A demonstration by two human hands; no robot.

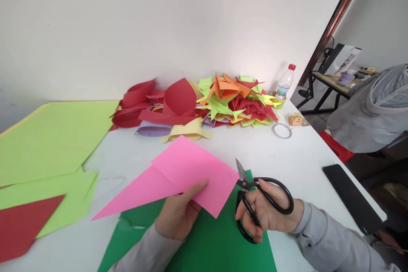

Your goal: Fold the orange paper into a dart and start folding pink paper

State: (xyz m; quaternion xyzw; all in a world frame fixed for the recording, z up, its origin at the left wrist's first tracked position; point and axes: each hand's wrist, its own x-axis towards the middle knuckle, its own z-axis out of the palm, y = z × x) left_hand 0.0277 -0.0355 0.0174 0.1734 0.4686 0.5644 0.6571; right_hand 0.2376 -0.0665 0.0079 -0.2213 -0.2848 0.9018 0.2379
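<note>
A folded sheet of pink paper (188, 165) is pinched in my left hand (180, 212), thumb on top and fingers underneath. Its long point reaches to the lower left. My right hand (267, 206) has its fingers through the black handles of a pair of scissors (245, 180). The blades are parted and lie at the right corner of the pink paper; whether they touch it I cannot tell. Below both hands a green sheet (223, 246) rests on the white table (296, 161).
Light green sheets (54, 140) and a red sheet (28, 225) lie at the left. Along the wall are red paper shapes (180, 97) and a heap of pointed folded papers (236, 100). A bottle (284, 83), tape roll (282, 131), wrapped snack (295, 119) and black slab (352, 197) stand right. Beyond sits a person (369, 106).
</note>
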